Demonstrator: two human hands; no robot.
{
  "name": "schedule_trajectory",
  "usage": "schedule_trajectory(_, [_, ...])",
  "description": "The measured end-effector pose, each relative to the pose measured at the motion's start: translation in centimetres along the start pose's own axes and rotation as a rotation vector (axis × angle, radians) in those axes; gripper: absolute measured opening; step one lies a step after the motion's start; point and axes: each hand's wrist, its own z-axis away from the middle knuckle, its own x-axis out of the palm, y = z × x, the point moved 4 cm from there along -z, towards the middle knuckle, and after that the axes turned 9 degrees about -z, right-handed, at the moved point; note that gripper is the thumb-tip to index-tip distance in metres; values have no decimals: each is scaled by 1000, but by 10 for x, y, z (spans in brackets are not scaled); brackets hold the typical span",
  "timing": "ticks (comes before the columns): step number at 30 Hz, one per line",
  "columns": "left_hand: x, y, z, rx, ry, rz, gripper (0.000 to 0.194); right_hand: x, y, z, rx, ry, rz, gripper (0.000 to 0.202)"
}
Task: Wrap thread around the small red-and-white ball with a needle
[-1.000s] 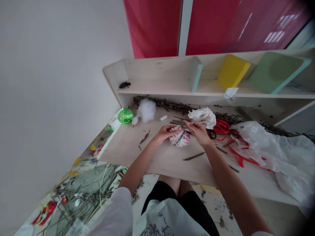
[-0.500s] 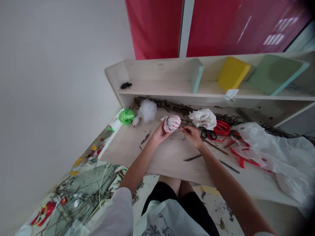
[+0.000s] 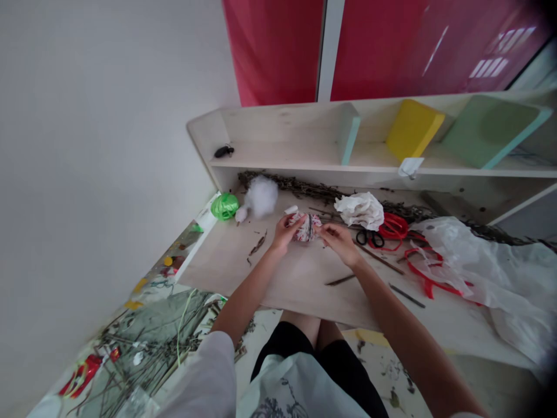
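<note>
A ball-like bundle, wound with red and white strands and crossed by a dark band, is held above the desk. My left hand is closed around its left side. My right hand pinches at the bundle's right edge; what lies between its fingertips is too small to make out. A short white end shows just above the bundle on the left. Left of my hands lie a fluffy white wad, a small white wrapped ball and a roll of green ribbon.
Crumpled white paper, black-handled scissors, red ribbon and a clear plastic bag lie to the right. Several twigs lie on the desk. Dry stems run along the back below a shelf.
The bundle has been turned and sits slightly lower, so its dark band now faces me. My left fingers now lie over its side; my right hand has stayed close to its right edge.
</note>
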Motion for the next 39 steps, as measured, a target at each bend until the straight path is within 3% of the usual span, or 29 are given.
schedule_trajectory(4, [10,2,10,42,-235,-198,44,-15,-2,-5,12,42,-107,46])
schedule_trajectory(7, [18,-2,19,-60,-457,-201,46,-28,2,-9,-35,90,-82,46])
schedule_trajectory(10, [21,-2,23,-169,-537,-87,41,-39,12,-15,-65,175,-18,45])
schedule_trajectory(15, [18,11,15,-289,-398,384,32,-46,21,-20,-88,260,88,47])
schedule_trajectory(19, [5,12,3,-378,-206,538,40,-34,17,-15,-121,157,185,52])
schedule_trajectory(23, [-7,8,-9,-280,-72,593,41,-17,16,-8,-172,17,323,51])
schedule_trajectory(25, [-8,5,-10,-219,-49,500,38,-7,16,-3,-193,-59,371,47])
schedule_trajectory(28, [-6,1,-7,-120,-1,172,37,5,12,3,-192,-118,336,43])
schedule_trajectory(32, [0,-2,1,10,35,-39,49,9,1,5,-119,-76,178,41])
schedule_trajectory(35, [7,1,6,107,-57,-186,50,-1,-3,2,-37,26,-52,41])
schedule_trajectory(39, [14,4,12,107,-224,-243,51,-20,1,-5,145,99,-440,34])
